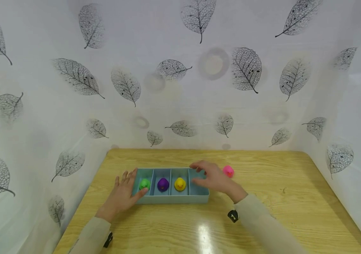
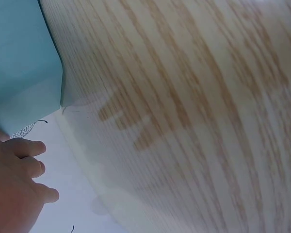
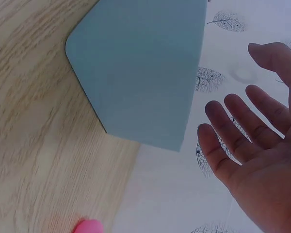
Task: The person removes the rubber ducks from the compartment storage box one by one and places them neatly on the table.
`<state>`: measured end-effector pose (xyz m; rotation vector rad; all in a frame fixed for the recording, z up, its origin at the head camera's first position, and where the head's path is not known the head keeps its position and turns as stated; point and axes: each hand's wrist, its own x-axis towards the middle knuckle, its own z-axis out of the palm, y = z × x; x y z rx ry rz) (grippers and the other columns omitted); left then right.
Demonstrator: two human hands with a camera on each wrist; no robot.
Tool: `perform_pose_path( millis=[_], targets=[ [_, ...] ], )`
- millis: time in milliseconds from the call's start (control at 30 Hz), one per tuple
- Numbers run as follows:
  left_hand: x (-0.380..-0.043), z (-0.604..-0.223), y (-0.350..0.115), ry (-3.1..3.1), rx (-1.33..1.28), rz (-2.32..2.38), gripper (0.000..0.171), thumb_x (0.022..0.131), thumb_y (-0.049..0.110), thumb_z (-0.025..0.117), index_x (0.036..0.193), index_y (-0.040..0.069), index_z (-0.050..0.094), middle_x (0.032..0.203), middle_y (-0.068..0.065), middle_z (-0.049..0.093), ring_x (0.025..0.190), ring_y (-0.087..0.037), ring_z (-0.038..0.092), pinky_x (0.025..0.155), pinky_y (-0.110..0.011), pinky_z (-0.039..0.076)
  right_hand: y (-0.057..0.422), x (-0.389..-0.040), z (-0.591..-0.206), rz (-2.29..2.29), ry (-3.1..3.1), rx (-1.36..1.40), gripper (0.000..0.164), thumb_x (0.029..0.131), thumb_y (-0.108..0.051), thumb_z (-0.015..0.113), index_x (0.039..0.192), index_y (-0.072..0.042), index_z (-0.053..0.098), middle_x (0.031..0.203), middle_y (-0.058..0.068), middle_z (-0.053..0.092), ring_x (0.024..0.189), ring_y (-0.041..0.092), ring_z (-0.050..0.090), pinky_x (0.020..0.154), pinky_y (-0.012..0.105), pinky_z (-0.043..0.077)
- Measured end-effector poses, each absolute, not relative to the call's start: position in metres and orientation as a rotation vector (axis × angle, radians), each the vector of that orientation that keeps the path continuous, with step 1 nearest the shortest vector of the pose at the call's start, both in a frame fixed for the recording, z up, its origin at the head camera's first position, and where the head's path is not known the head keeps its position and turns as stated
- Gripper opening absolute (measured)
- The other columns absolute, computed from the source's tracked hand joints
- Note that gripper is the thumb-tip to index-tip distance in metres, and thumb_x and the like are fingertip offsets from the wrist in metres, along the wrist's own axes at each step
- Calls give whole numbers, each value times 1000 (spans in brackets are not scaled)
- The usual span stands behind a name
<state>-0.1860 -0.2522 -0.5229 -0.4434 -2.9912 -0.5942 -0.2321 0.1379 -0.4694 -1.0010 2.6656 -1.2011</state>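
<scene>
A pale blue-green tray (image 1: 172, 200) with side-by-side compartments lies on the table. From left to right it holds a green rubber duck (image 1: 144, 183), a purple rubber duck (image 1: 163, 184) and a yellow rubber duck (image 1: 180, 184); the rightmost compartment has no duck. My left hand (image 1: 124, 192) is at the tray's left end, fingers spread, thumb over the front rim near the green duck. Over the rightmost compartment hovers my right hand (image 1: 213, 177), its fingers loosely bent and, in the right wrist view, holding nothing. A pink rubber duck (image 1: 228, 171) sits on the table just beyond that hand.
The wooden table (image 1: 263, 211) ends at the back and sides against a white curtain (image 1: 180, 98) printed with dark leaves. Small black objects hang by both sleeves, near the wrists.
</scene>
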Motion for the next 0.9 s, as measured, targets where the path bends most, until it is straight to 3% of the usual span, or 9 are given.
perform_pose_path(
  millis=[267,700,900],
  targets=[
    [-185,-524,-253,-2990,-443,-600,94,104,58,55,169,4,14,165,-30,37,157,-56,23,122,-80,10,130,-232,-475,-1210,2641,-1034,52,93,-22,79,139,-4,64,131,18,70,111,40,67,91,56,59],
    [-185,-524,-252,-2994,-435,-573,94,104,59,54,169,4,14,165,-30,37,156,-56,24,122,-80,11,118,-234,-484,-1142,2618,-1061,53,92,-16,79,139,2,62,134,22,68,115,42,66,98,59,57],
    [-185,-523,-251,-2994,-436,-564,94,104,59,54,169,3,15,165,-30,38,156,-56,26,122,-80,12,113,-235,-483,-1015,2656,-1101,56,91,-20,79,140,2,63,136,20,68,118,40,66,103,56,55]
  ],
)
